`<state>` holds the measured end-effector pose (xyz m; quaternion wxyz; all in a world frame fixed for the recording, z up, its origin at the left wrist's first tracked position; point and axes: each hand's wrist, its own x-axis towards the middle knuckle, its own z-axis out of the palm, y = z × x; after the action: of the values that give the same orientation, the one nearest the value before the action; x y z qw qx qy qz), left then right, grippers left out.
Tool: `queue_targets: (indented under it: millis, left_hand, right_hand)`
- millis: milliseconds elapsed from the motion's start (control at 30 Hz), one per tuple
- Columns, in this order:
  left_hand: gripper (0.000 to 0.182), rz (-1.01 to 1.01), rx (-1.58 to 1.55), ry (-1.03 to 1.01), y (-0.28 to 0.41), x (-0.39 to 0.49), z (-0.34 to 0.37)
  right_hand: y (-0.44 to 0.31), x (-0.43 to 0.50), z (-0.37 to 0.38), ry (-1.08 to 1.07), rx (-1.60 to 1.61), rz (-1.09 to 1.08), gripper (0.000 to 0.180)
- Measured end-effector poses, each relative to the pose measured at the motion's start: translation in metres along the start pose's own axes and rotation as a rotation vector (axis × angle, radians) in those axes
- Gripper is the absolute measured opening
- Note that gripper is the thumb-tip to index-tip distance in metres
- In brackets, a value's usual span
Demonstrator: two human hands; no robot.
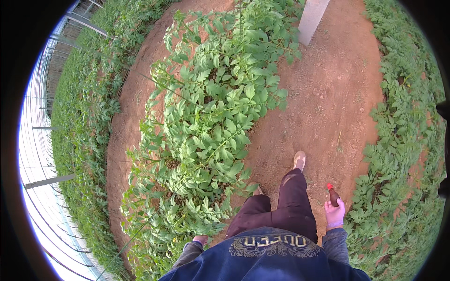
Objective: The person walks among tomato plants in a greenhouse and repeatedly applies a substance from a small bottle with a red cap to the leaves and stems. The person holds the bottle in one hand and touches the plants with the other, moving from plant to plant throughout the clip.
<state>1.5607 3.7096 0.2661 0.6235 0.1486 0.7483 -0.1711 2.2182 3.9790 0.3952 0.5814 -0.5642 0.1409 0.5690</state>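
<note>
My right hand [334,212], in what looks like a thin pale glove, is closed around a small dark brown bottle [334,198] with a red cap or nozzle, held out over the dirt path. Low on the left, my left hand [201,239] is small in view beside the leafy green plants [214,140]; its fingers are partly hidden, and whether it holds anything cannot be told. The plants look like tomato plants and form a dense row at my left.
Between the rows runs a reddish dirt path [316,116], with my shoe [299,159] on it. A pale post [311,23] stands ahead by the path. Another plant row [397,140] borders the right. Thin strings cross the left rows, near a greenhouse's curved wall.
</note>
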Motion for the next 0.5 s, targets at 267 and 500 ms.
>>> queue_targets:
  millis: [267, 500]
  left_hand:
    - [0.035, 0.436, -0.716, 0.261, 0.35, -0.164, -0.034]
    - [0.034, 0.463, -0.201, 0.133, 0.482, -0.214, 0.036]
  right_hand:
    - [-0.102, 0.074, 0.036, -0.007, 0.262, 0.075, 0.029]
    - [-0.239, 0.154, 0.108, -0.362, 0.191, 0.041, 0.037]
